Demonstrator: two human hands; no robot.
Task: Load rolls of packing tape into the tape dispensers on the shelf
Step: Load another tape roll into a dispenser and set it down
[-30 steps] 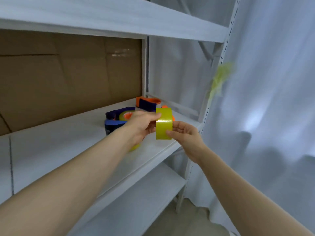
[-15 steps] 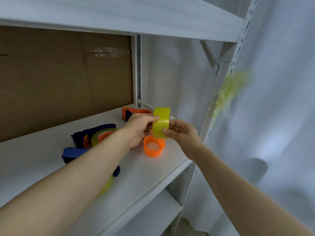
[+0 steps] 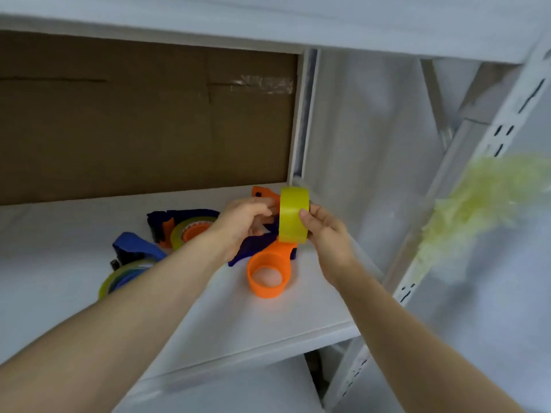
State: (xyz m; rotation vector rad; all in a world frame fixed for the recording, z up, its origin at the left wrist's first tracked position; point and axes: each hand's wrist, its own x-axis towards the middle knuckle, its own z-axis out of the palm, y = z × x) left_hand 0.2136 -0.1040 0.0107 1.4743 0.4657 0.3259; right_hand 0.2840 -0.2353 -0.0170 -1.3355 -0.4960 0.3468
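On your white shelf [image 3: 208, 320] lie three dispensers: two loaded, one orange-hubbed dispenser [image 3: 268, 274] empty. One yellow tape roll [image 3: 293, 216] is above it, pinched between your left hand [image 3: 246, 217] and right hand [image 3: 325, 231].

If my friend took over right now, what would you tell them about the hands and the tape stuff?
Both hands hold one thing: the left hand and the right hand grip the yellow tape roll on edge, above the shelf.
Just below it stands the empty orange dispenser hub, with its dark blue body beside it.
Two other dispensers on the shelf look loaded already: the blue one nearest the left arm and the dark blue and orange one behind it.
Left to do: seat this roll on the orange hub. Whether its end is peeled, I cannot tell.
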